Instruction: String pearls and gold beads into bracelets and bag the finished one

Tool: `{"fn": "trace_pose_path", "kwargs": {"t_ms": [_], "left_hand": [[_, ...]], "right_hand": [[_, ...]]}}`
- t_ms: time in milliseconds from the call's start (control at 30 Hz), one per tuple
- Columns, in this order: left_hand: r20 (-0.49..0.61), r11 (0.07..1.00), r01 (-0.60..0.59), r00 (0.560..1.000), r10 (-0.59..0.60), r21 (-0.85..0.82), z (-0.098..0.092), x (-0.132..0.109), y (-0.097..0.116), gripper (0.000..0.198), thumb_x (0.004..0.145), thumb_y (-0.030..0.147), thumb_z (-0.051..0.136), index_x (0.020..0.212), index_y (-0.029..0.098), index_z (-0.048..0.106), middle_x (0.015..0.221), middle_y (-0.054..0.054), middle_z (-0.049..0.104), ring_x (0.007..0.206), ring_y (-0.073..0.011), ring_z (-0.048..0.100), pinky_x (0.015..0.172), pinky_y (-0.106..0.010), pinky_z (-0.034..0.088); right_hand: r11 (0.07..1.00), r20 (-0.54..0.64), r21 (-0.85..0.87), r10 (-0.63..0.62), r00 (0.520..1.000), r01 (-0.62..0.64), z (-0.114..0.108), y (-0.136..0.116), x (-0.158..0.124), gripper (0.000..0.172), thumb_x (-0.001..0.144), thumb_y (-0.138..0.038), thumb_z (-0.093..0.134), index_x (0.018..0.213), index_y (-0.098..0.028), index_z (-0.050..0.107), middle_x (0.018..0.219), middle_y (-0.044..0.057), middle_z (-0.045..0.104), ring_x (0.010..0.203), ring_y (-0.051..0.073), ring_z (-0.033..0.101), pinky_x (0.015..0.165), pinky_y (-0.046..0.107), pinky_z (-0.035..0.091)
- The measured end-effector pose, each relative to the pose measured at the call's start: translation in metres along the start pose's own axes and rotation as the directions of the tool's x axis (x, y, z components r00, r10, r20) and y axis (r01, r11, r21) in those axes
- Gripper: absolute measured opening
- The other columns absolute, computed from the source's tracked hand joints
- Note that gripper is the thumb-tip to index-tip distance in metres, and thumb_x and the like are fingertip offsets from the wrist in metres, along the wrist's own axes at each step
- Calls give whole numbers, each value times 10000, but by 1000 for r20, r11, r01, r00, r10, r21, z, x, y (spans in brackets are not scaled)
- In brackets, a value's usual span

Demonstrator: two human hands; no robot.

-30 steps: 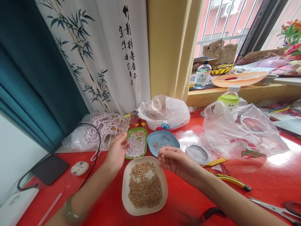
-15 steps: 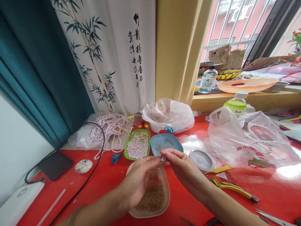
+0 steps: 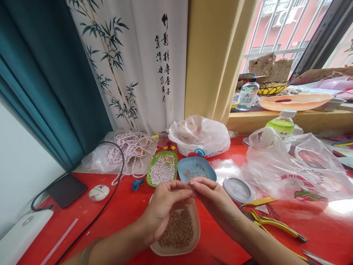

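- Red tabletop [image 3: 124, 217] beneath one teal curtain [image 3: 49, 73], one white bamboo-print panel [image 3: 149, 92] and one tan curtain [image 3: 209, 62].
- Left hand [image 3: 168, 206] angles up from the lower left, bangle [image 3: 89, 252] at the wrist, thumb and forefinger pinched together.
- Right hand [image 3: 212, 195] slants in from the lower right, thumb and forefinger likewise pinched, fingertips right beside the left's; whether anything sits between them cannot be made out.
- Gold beads [image 3: 176, 232], too many to count, lie in one cream tray [image 3: 196, 224] beneath the hands.
- Two more trays stand behind: one green tray [image 3: 164, 152] of pearly beads [image 3: 162, 173], one blue tray [image 3: 195, 162] with small scattered pieces.
- At right, one yellow-handled tool [image 3: 278, 222].
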State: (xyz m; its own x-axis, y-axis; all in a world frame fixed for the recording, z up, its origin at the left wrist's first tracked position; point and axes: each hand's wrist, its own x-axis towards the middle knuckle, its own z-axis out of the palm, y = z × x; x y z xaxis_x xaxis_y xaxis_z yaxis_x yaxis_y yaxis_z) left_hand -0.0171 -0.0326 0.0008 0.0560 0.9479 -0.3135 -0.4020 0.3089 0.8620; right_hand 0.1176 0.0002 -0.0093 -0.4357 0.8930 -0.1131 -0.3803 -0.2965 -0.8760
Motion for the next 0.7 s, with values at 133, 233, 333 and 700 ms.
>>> {"fn": "trace_pose_path", "kwargs": {"t_ms": [133,233,333,700], "left_hand": [[17,1000,-7,1000,7,-7,0,0,2,134,599,181,711,702,118,653,672,-35,659,547,-64,554,539,-156,429],[31,1000,6,999,-5,-27,0,-1,3,129,598,177,708,696,115,649,679,-37,659,548,-65,554,544,-160,431],[29,1000,8,1000,-7,-24,0,-1,3,133,595,181,709,690,114,643,678,-39,657,548,-68,555,548,-163,432],[47,999,1,999,1,-45,0,0,2,89,630,161,675,689,109,633,655,-34,652,541,-60,551,554,-155,438]], "right_hand": [[998,28,56,8,1000,-10,0,0,0,121,612,-275,718,666,-178,668,654,-13,611,652,107,527,688,239,398],[997,50,77,11,999,-15,-1,0,0,100,631,-260,708,662,-175,665,645,-16,605,641,95,532,695,229,410],[998,55,61,9,998,-12,-1,-1,-1,93,641,-260,701,660,-178,661,635,-17,599,638,97,532,695,230,417],[1000,92,-11,-8,996,9,-3,-1,1,92,666,-264,678,666,-174,659,618,-12,602,630,101,542,691,243,427]]}}
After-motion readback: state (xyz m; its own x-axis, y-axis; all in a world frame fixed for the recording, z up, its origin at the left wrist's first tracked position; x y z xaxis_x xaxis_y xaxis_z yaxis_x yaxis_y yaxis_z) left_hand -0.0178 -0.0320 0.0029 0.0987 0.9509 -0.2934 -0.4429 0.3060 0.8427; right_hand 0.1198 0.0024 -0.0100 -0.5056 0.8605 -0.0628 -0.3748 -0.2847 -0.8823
